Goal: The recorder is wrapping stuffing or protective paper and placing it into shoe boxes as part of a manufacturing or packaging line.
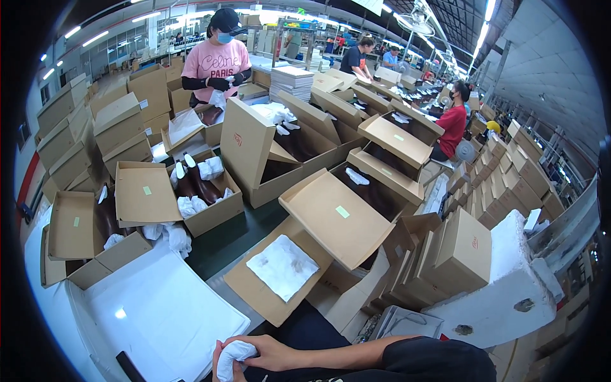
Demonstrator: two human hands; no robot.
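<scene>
While both hands working at bottom edge, right hand (270, 353) closing round white paper wad (232, 356); left hand (217, 363) pressing against wad, grip unclear. White sheet stack (159, 312) lying just left. Open cardboard box (273, 277) with white paper lining sitting just beyond, ahead.
</scene>
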